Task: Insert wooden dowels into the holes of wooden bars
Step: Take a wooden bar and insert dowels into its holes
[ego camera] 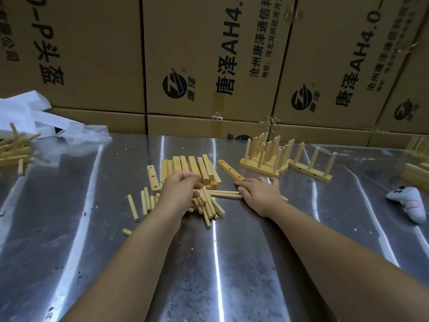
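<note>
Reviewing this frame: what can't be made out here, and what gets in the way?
All in the head view.
Whether the left hand holds a dowel: its curled fingers face away from the camera.
How many dowels lie under that hand: it covers them.
Whether the stack of bars has holes: only plain faces show.
The right-edge bars and left-edge pile: cut off by the frame.

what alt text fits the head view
A person's left hand curls over a pile of wooden dowels on a metal table, the right hand lying flat beside a drilled wooden bar. Finished bars with upright dowels stand farther right.
</note>
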